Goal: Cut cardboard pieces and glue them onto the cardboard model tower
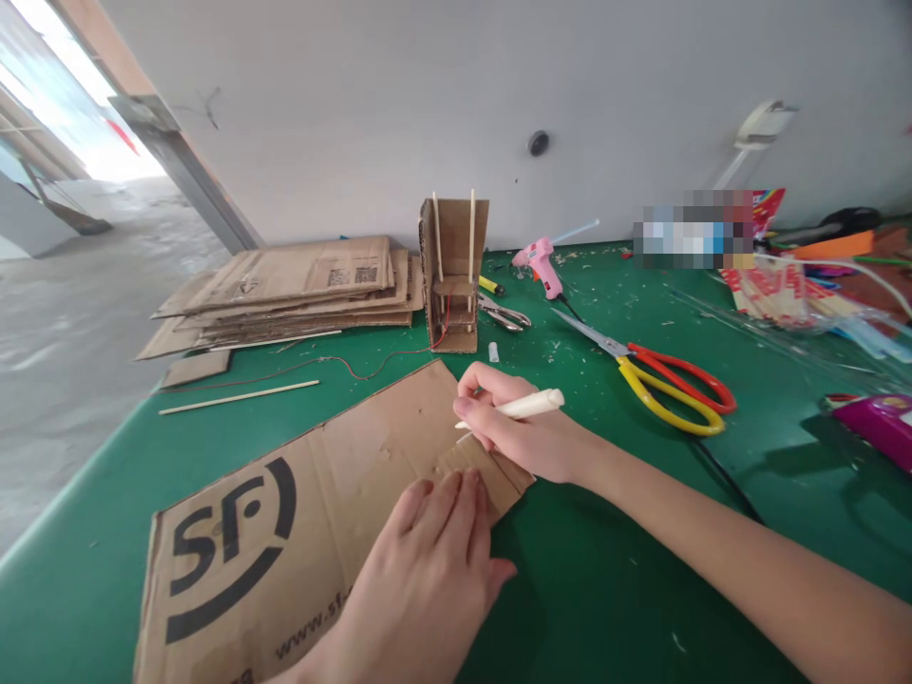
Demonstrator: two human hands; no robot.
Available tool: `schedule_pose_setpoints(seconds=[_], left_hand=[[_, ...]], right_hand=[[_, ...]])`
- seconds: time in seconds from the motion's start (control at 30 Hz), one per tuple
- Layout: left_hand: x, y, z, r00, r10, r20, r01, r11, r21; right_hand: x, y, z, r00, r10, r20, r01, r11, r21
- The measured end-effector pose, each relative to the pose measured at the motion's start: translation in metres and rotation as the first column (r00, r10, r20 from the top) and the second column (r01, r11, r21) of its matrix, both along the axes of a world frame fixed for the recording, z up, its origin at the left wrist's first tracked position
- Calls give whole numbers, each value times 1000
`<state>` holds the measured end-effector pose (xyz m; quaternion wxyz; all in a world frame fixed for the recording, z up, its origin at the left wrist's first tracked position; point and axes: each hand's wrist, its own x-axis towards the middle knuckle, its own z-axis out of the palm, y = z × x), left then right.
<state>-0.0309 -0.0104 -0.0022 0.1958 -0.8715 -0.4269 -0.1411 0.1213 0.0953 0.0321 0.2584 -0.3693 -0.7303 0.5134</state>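
Observation:
My right hand (509,427) is closed around a white pen (536,404), its tip down at the cardboard near the right end of a large brown cardboard sheet (356,461). The sheet lies at a slant and carries a black "SF" print at its left. My left hand (431,560) lies flat, fingers stretched, pressing on a smaller cardboard piece (507,480) on top of the sheet. That piece is partly hidden by both hands. A short pale line shows beside the pen tip.
Behind the sheet stands a cardboard model (456,256) with sticks and a red wire. Stacked cardboard (285,275) lies left of it. To the right are pliers (507,313), a pink glue gun (540,266), large scissors (641,366) and a purple object (880,426).

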Motion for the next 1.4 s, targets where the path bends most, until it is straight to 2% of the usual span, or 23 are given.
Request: schedule_pose_setpoints(seconds=[0.07,0.23,0.43,0.77,0.87,1.03,1.17,1.4], left_hand=[[4,-4,-3,1000,19,-1,-19,1000,23],[8,-8,-6,998,19,-53,-18,1000,23],[9,-9,-9,998,2,-57,2,997,72],[13,-14,-13,997,24,-75,-18,997,74],[12,-14,-12,997,5,-79,0,998,63],[12,-12,-13,998,6,-68,-2,998,58],[12,-12,-12,998,2,-62,1,998,56],[11,-12,-12,998,5,-61,-2,999,52]], right_hand=[[-5,0,0,999,15,44,-15,1000,4],[-19,5,-12,994,32,109,-44,993,113],[-25,14,-18,978,44,204,-77,985,157],[-23,14,-21,977,32,211,-87,962,258],[-24,15,-18,980,28,196,-69,975,210],[-23,18,-14,985,67,157,-69,998,5],[-23,19,-13,980,107,169,-109,994,-1],[-24,19,-14,969,136,209,-154,985,75]])
